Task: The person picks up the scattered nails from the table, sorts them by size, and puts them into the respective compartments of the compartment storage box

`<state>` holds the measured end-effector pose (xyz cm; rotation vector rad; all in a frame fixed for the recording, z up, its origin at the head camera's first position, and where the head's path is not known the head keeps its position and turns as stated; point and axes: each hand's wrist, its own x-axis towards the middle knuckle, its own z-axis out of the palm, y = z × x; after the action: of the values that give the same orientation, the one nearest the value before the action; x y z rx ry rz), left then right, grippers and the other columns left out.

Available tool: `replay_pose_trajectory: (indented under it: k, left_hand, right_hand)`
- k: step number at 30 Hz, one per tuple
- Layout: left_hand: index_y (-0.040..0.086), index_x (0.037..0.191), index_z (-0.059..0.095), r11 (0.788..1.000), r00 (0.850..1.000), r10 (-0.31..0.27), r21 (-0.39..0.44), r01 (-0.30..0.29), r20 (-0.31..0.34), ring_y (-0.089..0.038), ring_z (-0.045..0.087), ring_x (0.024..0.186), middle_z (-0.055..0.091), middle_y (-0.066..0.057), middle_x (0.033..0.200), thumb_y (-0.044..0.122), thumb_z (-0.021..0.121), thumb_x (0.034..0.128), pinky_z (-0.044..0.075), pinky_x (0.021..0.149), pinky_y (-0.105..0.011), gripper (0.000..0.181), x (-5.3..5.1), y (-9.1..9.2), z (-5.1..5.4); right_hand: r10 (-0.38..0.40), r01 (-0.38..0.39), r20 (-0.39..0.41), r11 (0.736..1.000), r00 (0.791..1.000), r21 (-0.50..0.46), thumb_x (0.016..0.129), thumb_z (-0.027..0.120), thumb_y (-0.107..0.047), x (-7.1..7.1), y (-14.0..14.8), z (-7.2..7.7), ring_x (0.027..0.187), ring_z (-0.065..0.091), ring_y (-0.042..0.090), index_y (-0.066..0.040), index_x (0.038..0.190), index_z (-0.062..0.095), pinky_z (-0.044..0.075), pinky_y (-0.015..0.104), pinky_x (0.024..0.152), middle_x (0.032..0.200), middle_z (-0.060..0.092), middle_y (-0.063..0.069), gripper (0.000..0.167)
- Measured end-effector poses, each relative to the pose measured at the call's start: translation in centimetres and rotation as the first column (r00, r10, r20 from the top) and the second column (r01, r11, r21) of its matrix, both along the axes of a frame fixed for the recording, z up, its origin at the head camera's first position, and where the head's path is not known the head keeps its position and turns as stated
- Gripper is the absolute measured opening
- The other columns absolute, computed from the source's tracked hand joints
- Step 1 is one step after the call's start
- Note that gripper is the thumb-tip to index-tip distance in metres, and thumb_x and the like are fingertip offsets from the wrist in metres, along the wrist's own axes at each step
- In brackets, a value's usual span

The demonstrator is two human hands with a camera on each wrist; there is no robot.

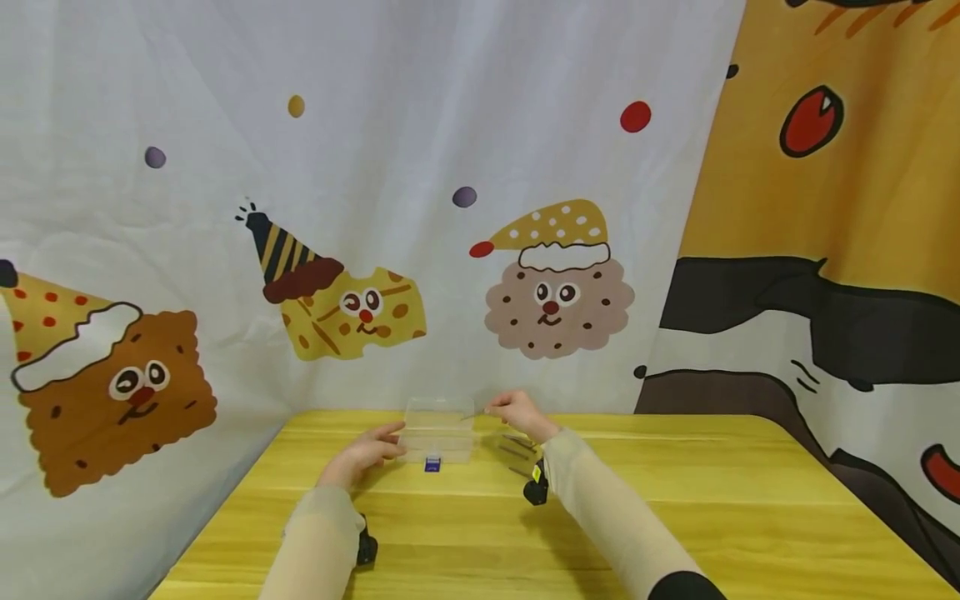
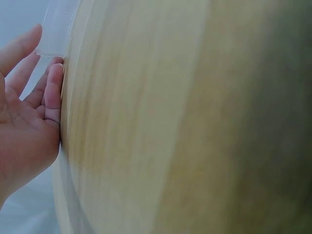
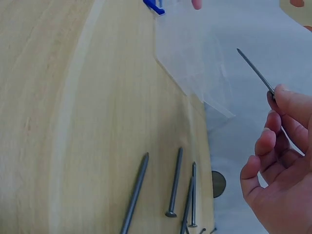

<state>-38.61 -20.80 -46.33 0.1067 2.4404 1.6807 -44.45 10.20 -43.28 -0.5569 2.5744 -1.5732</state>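
A clear plastic box [image 1: 435, 444] with its lid raised at the back and a blue latch [image 1: 432, 464] at its front sits on the table. My left hand [image 1: 369, 454] is at the box's left side, its fingertips against the wall and its thumb held apart from the fingers. Between thumb and forefinger, my right hand [image 1: 521, 414] pinches a steel nail [image 3: 255, 70] near its head, point toward the box. Several loose nails [image 3: 175, 183] lie on the table to the right of the box, below the right hand.
The yellow wood-grain table [image 1: 450, 533] reaches back to a printed curtain [image 1: 442, 350] with cartoon figures. Each wrist carries a small black camera, such as the right-wrist camera [image 1: 536, 492].
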Motion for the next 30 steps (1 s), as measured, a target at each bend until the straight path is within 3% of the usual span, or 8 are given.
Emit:
replay_pose_trajectory:
  k: [2,15,20,26,30]
  left_hand:
    - [0.001,0.147,0.04,1.0,1.0,0.007,0.002,-0.007,0.002,-0.034,0.054,0.109,0.045,-0.029,0.137,0.008,0.067,0.0888,0.039,0.094,-0.049,0.064,-0.1,0.0,-0.1]
    - [0.001,0.147,0.038,1.0,1.0,-0.004,-0.012,0.004,0.0,-0.038,0.052,0.114,0.043,-0.03,0.139,0.009,0.066,0.09,0.038,0.096,-0.052,0.064,0.0,0.0,-0.1]
    - [0.0,0.147,0.038,1.0,1.0,0.002,0.0,-0.002,-0.004,-0.04,0.051,0.116,0.043,-0.03,0.139,0.008,0.065,0.0905,0.037,0.098,-0.054,0.063,0.4,0.3,0.2]
    - [0.001,0.147,0.039,1.0,1.0,0.021,-0.001,-0.021,-0.002,-0.038,0.05,0.116,0.043,-0.03,0.139,0.009,0.065,0.0904,0.037,0.097,-0.052,0.064,0.5,0.5,0.3]
    - [0.001,0.147,0.04,1.0,1.0,0.029,-0.005,-0.029,-0.003,-0.037,0.051,0.115,0.045,-0.029,0.138,0.008,0.066,0.0895,0.037,0.097,-0.053,0.063,0.4,0.4,0.2]
  right_hand:
    - [0.018,-0.018,-0.013,1.0,1.0,0.005,0.094,0.064,-0.015,0.2,-0.2,-0.2,0.103,0.057,0.041,0.004,0.11,0.071,0.045,0.056,0.088,0.106,0.067,0.011,0.026]
    - [0.041,-0.035,-0.084,0.997,0.996,0.07,0.093,0.063,-0.009,0.7,-2.0,-1.0,0.098,0.061,0.031,0.006,0.104,0.072,0.05,0.046,0.085,0.103,0.069,0.013,0.02]
    - [0.038,-0.022,-0.128,0.992,0.991,0.125,0.091,0.066,-0.009,0.3,-2.4,-2.0,0.085,0.062,0.018,0.002,0.096,0.075,0.053,0.038,0.077,0.097,0.071,0.012,0.015]
    - [0.041,-0.009,-0.162,0.982,0.986,0.19,0.091,0.067,-0.011,0.0,-2.9,-2.4,0.06,0.047,0.011,0.0,0.094,0.076,0.046,0.03,0.062,0.093,0.072,0.011,0.015]
    - [0.03,0.006,-0.17,0.978,0.985,0.208,0.09,0.067,-0.009,0.2,-3.3,-2.3,0.059,0.05,0.009,0.0,0.093,0.076,0.046,0.028,0.06,0.092,0.072,0.011,0.014]
